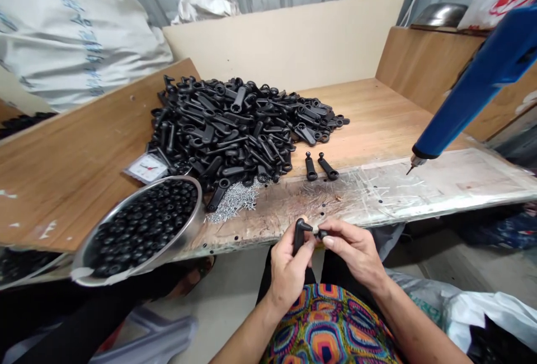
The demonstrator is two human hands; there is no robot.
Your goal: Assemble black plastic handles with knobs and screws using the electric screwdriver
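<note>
Just in front of the bench edge, my left hand [289,266] is closed around a black plastic crank handle [299,235], its peg pointing right. Between the fingertips of my right hand [354,249] is a small black knob [322,234], close to the peg's tip; whether they touch I cannot tell. Two black handles with knobs [311,167] lie on the bench beyond my hands. A large heap of black crank handles [235,129] fills the back left, with a pile of small silvery screws [237,201] at its front.
A metal bowl [197,224] full of black knobs stands at the left bench edge, beside a small square dial [146,168]. At the right hangs a blue electric screwdriver [461,95], bit pointing down. Wooden boards [285,45] border the bench [356,109].
</note>
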